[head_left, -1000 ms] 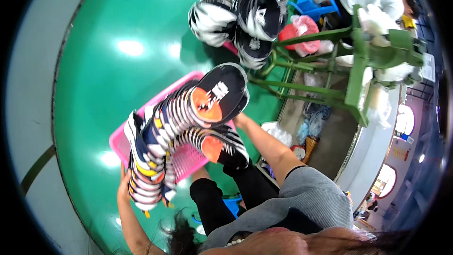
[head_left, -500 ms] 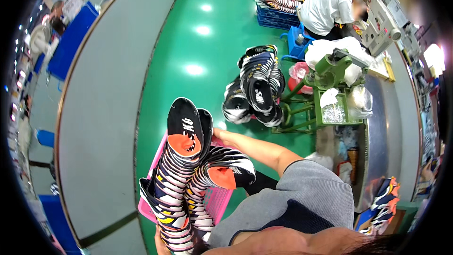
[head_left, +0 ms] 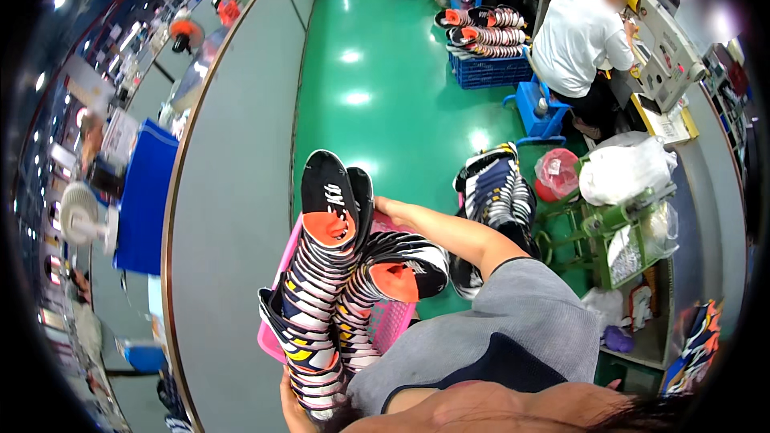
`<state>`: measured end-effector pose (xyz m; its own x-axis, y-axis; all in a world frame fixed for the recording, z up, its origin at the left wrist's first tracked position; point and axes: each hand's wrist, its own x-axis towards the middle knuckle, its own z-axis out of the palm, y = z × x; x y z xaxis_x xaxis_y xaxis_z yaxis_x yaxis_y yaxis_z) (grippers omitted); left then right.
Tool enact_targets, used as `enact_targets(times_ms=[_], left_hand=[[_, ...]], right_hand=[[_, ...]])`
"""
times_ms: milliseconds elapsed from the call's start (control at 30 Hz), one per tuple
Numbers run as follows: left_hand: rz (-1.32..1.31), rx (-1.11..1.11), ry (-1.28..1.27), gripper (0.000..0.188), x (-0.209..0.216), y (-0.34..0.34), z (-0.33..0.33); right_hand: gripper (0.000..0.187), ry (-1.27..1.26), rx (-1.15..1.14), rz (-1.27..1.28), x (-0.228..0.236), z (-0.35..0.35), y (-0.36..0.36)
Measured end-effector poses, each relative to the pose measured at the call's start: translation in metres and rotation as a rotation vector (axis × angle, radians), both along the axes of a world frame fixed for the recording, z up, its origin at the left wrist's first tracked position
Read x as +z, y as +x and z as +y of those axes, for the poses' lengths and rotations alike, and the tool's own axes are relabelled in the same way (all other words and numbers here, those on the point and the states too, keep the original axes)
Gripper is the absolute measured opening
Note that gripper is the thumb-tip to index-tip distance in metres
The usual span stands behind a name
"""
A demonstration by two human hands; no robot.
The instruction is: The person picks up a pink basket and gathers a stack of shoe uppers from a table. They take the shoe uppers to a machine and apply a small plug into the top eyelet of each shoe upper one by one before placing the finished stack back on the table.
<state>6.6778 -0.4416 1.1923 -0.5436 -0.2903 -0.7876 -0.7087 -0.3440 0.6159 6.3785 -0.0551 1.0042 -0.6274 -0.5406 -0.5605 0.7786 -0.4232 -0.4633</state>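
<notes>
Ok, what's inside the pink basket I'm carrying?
The pink basket holds stacks of nested shoe uppers, striped black and white with navy, yellow and orange parts, poking past its rim. They cover most of its bottom; anything underneath cannot be seen.

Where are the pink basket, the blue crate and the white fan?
Pink basket (head_left: 395, 319): head view, on its mesh side.
Blue crate (head_left: 491, 74): head view, on its near side.
White fan (head_left: 78, 212): head view, on its round head.

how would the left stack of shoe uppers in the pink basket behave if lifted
The left stack would likely bend, being many nested pieces. It might slip apart, as no tie shows, and sag where it overhangs the pink basket.
</notes>
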Motion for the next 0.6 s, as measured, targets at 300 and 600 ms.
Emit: enact_targets(times_ms=[300,600], left_hand=[[-0.061,-0.523,0.036,0.062,-0.073,-0.37,0.074],[-0.078,-1.063,0.081,0.06,-0.16,-0.698,0.243]], right_hand=[[0.033,0.155,-0.472,-0.029,-0.029,0.113,-0.12],[0.031,0.234,-0.857,-0.162,-0.101,0.187,-0.208]])
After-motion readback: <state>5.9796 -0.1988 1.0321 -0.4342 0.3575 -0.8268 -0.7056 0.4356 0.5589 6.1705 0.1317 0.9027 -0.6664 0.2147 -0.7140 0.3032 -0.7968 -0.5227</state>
